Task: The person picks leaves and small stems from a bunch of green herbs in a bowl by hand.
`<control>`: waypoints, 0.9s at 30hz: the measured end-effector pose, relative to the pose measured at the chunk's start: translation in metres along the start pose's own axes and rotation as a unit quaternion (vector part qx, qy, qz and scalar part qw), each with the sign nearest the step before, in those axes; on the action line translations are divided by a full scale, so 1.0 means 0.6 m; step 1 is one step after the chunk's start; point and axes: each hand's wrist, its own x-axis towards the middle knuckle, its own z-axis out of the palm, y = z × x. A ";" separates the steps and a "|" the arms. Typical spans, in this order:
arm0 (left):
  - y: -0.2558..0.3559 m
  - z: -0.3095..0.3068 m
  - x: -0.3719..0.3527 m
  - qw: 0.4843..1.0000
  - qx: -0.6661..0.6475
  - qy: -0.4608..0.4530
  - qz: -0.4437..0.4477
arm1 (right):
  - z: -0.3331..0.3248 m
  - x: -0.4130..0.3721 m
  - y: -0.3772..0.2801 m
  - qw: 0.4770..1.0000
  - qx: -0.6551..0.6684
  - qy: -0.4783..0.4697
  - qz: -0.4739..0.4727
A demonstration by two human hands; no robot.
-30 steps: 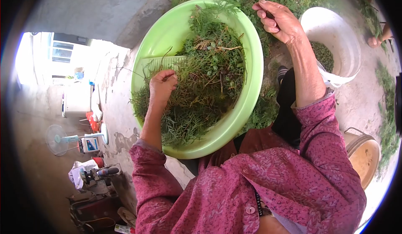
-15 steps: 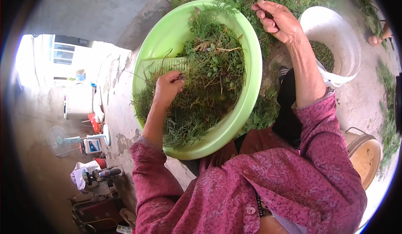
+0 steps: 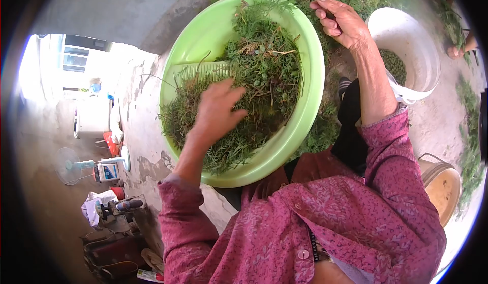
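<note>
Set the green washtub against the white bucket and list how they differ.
The green washtub looks much wider than the white bucket. The washtub is heaped with leafy sprigs, while the bucket holds small, round green bits. The washtub has a ridged panel inside; the bucket's visible inner wall is smooth. Both are open-topped.

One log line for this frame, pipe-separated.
left hand: open, over sprigs in basin | right hand: fingers curled, hold unclear | white bucket: green bits inside | other person's hand: right edge
</note>
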 end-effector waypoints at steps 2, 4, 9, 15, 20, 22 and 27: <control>0.014 0.031 0.011 1.000 -0.020 -0.008 0.005 | 0.002 0.000 0.002 1.000 -0.011 0.001 0.002; 0.007 0.048 0.010 0.999 -0.039 -0.020 0.012 | 0.001 -0.002 0.001 1.000 -0.019 0.006 0.004; -0.043 0.051 -0.035 0.998 -0.037 -0.023 -0.039 | -0.007 0.002 -0.009 1.000 -0.015 0.002 -0.004; -0.065 0.018 -0.079 0.994 -0.007 0.031 -0.108 | 0.002 0.000 -0.005 1.000 -0.018 -0.010 -0.013; -0.096 0.000 -0.094 0.982 0.003 0.069 -0.177 | -0.006 -0.001 -0.004 1.000 -0.018 -0.006 -0.016; -0.110 -0.004 -0.098 0.971 0.016 0.084 -0.224 | -0.008 -0.003 -0.003 1.000 -0.015 -0.007 -0.015; -0.124 -0.013 -0.078 0.964 0.042 0.013 -0.261 | -0.006 -0.002 0.000 1.000 -0.024 0.009 -0.012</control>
